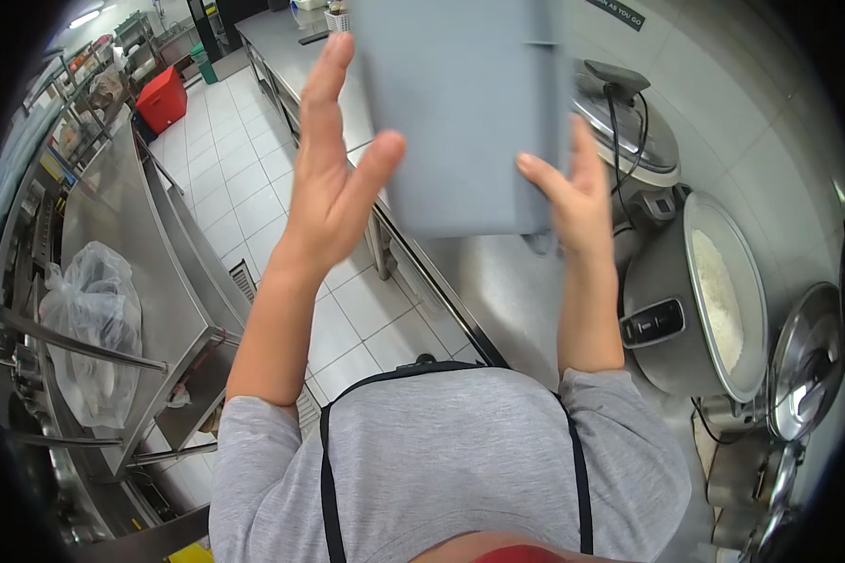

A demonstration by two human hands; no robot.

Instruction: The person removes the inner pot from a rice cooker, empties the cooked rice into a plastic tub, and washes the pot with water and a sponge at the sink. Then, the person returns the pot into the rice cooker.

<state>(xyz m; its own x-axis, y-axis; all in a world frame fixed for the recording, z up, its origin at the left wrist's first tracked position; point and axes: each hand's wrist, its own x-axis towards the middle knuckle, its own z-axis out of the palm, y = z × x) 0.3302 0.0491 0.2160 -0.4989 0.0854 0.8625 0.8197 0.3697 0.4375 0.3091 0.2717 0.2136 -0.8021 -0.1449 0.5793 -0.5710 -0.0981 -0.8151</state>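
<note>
A grey rectangular plastic container (460, 122) is raised in front of me, slightly blurred, its top cut off by the view's edge. My right hand (577, 202) grips its right side, with the thumb on the near face and the fingers partly hidden behind the edge. Beside the left edge is my left hand (333, 174), fingers stretched upward and thumb apart. The left thumb tip overlaps the container's edge; whether it touches, I cannot tell. Below the container runs a steel counter (516, 291).
An uncovered cooker (667, 310) with white rice (718, 300) stands at right, near a loose metal lid (806, 361) and a second, covered cooker (629, 131). At left, a plastic bag (94, 328) lies on a steel table (122, 211). A red box (162, 99) sits farther back.
</note>
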